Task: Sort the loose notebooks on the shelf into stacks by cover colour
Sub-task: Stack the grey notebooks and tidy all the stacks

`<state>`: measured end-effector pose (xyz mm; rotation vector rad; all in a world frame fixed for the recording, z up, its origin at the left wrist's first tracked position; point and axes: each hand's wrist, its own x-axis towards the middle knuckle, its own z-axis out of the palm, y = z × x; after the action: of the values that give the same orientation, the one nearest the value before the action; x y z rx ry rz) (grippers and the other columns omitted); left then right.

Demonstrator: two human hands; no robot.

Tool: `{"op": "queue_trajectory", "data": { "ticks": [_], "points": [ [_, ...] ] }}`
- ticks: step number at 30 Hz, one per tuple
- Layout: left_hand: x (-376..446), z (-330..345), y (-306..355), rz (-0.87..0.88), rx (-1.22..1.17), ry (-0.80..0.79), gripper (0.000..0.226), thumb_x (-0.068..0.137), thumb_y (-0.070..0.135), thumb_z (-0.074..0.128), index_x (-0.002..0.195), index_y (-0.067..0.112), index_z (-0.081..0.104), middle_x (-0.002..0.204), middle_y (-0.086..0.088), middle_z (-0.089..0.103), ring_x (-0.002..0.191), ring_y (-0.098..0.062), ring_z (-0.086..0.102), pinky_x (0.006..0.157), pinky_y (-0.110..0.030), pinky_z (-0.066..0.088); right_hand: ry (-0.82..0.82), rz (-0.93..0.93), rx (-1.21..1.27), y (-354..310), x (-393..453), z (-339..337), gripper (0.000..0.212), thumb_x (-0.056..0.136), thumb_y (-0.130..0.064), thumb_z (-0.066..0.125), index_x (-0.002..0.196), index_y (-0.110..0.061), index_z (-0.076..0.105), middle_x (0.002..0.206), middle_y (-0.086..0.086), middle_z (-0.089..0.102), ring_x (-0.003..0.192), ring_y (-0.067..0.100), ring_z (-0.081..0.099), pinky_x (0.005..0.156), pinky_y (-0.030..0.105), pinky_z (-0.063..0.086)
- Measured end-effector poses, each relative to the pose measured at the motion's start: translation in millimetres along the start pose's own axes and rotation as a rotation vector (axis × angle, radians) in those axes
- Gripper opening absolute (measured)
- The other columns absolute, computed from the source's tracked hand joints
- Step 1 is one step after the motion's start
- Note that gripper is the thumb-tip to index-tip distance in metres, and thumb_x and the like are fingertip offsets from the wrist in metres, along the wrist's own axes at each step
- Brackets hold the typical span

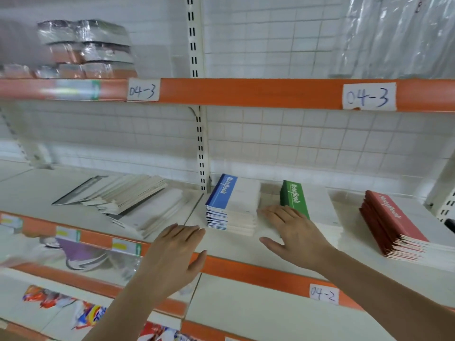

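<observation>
My right hand [293, 232] covers the green stack's [294, 199] front; the red stack [394, 225] runs off right; top-left wrapped packs [83, 48] blur.

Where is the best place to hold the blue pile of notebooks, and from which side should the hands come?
Probably by its two long sides, one open hand on each, coming from the shelf front. The blue pile lies flat with free shelf at left and right, and the left hand and right hand already flank it.

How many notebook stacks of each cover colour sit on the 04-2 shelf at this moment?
Blue stack: 1
Green stack: 1
Red stack: 1
Total: 3 colour stacks. A fanned pile of pale books lies to their left; its cover colours cannot be told. Both hands are open and hold nothing.
</observation>
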<state>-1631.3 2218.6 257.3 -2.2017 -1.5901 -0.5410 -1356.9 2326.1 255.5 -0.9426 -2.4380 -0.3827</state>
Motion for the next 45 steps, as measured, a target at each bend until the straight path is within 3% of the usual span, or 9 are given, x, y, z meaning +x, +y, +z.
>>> {"op": "queue_trajectory", "data": {
  "ticks": [6,21,28,35,39,45],
  "points": [
    [1,6,-62,-0.005,0.051,0.002,0.04,0.081,0.038,0.045,0.097,0.013,0.072,0.091,0.002,0.072,0.077,-0.016,0.068,0.079,-0.032,0.057,0.01,-0.051,-0.009,-24,54,38,0.056,0.086,-0.052,0.044,0.128,-0.018,0.057,0.124,0.0,0.063,0.114,0.017,0.059,0.096,0.033,0.047],
    [-11,13,-213,-0.103,0.077,-0.03,0.041,0.082,0.039,0.046,0.098,0.012,0.072,0.09,0.002,0.072,0.078,-0.019,0.069,0.073,-0.031,0.057,-0.061,-0.098,0.056,-98,192,115,0.056,0.087,-0.055,0.043,0.133,-0.023,0.051,0.128,-0.003,0.059,0.115,0.012,0.054,0.097,0.031,0.046],
    [-38,10,-298,-0.139,0.049,-0.096,0.043,0.082,0.038,0.046,0.102,0.012,0.073,0.097,0.001,0.073,0.084,-0.018,0.07,0.078,-0.032,0.057,-0.13,-0.088,0.047,-160,241,151,0.057,0.088,-0.055,0.04,0.132,-0.023,0.052,0.13,-0.003,0.059,0.116,0.012,0.055,0.097,0.03,0.043],
    [-59,7,-400,-0.068,0.035,-0.192,0.045,0.082,0.039,0.044,0.102,0.012,0.074,0.097,0.0,0.074,0.083,-0.018,0.071,0.077,-0.032,0.057,-0.181,-0.001,0.008,-238,291,180,0.057,0.087,-0.055,0.039,0.13,-0.023,0.055,0.126,-0.004,0.061,0.113,0.011,0.059,0.096,0.026,0.041],
    [-64,11,-454,-0.053,0.046,-0.248,0.045,0.078,0.039,0.043,0.099,0.014,0.074,0.093,0.002,0.074,0.079,-0.018,0.071,0.074,-0.032,0.057,-0.234,0.055,0.01,-270,318,196,0.058,0.087,-0.054,0.039,0.132,-0.021,0.055,0.128,-0.002,0.061,0.115,0.014,0.059,0.097,0.027,0.038],
    [-61,34,-521,-0.032,0.111,-0.382,0.058,0.07,0.046,0.041,0.102,0.01,0.074,0.093,-0.001,0.074,0.077,-0.021,0.071,0.07,-0.034,0.058,-0.24,0.083,0.018,-308,355,214,0.061,0.094,-0.053,0.034,0.146,-0.022,0.036,0.147,0.0,0.042,0.134,0.017,0.04,0.108,0.024,0.015]
  ]
}}
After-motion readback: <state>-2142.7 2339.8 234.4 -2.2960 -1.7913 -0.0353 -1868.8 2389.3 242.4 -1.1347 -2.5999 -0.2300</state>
